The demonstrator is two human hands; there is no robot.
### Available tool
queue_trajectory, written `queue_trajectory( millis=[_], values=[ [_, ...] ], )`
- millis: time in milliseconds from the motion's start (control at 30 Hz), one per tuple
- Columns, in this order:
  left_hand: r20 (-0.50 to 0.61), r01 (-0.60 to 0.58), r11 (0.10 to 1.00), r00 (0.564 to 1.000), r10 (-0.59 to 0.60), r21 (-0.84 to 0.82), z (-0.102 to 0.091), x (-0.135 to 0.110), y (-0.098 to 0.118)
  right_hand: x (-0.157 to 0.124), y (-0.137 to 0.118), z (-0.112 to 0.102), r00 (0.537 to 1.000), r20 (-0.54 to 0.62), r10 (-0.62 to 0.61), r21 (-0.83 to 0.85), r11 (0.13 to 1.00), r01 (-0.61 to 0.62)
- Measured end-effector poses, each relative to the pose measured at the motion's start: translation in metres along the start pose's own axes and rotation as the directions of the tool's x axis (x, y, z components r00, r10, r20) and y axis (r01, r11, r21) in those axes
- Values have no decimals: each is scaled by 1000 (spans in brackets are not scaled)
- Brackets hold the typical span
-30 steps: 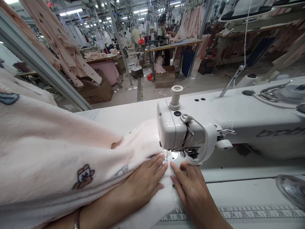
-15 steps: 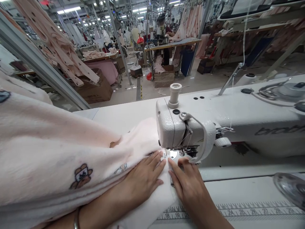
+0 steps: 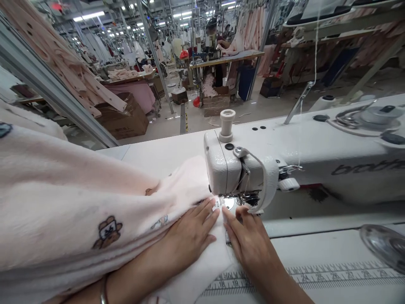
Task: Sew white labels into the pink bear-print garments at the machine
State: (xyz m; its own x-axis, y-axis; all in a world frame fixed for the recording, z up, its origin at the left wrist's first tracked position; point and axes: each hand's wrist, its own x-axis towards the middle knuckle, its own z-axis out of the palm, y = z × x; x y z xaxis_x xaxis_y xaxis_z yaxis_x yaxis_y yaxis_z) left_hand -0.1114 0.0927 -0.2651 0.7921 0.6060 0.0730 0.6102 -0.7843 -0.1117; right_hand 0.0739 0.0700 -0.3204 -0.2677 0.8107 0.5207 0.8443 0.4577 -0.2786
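Pale pink plush fabric [image 3: 126, 177] printed with small bears lies across the left and runs under the head of a white sewing machine [image 3: 221, 164]. My left hand [image 3: 193, 232] presses flat on the fabric, fingers stretched toward the needle area. Close by on the right, my right hand [image 3: 248, 234] rests at the fabric's edge, index finger extended onto it and the other fingers bent. A small white label [image 3: 217, 204] with dark print shows by my left fingertips. The needle itself is hard to make out under the machine head.
A printed ruler scale [image 3: 319, 274] runs along the table's front. A clear round plastic piece [image 3: 382, 247] stands at the right. Behind the table are a metal post [image 3: 155, 55], a cardboard box [image 3: 123, 116], hanging pink garments [image 3: 63, 59] and another workstation [image 3: 228, 59] with a person.
The view has shifted slightly, so the machine appears a little further left. Both hands keep nearly the same place on the fabric.
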Motion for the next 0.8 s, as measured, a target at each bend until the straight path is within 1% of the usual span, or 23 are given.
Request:
queue_trajectory(
  millis=[133,200,333,467,600,800],
  values=[
    [28,9,1000,1000,-8,-25,1,1,-1,-2,-1,1,1000,-10,7,-58,998,-7],
    [33,18,999,999,-17,-34,3,1,-1,-3,-1,0,1000,-15,8,-54,998,-9],
    [18,29,998,999,-28,-56,5,1,-1,-3,0,-2,1000,-16,-8,-30,1000,7],
    [14,11,999,1000,-10,-43,7,1,-4,-2,0,-1,1000,-1,1,-93,996,-2],
    [-13,11,1000,1000,-11,-5,13,3,-9,-1,1,3,1000,-16,23,-144,989,-25],
    [-52,29,1000,998,-29,9,14,10,-14,-3,2,2,998,-4,57,-100,993,-57]
  ],
)
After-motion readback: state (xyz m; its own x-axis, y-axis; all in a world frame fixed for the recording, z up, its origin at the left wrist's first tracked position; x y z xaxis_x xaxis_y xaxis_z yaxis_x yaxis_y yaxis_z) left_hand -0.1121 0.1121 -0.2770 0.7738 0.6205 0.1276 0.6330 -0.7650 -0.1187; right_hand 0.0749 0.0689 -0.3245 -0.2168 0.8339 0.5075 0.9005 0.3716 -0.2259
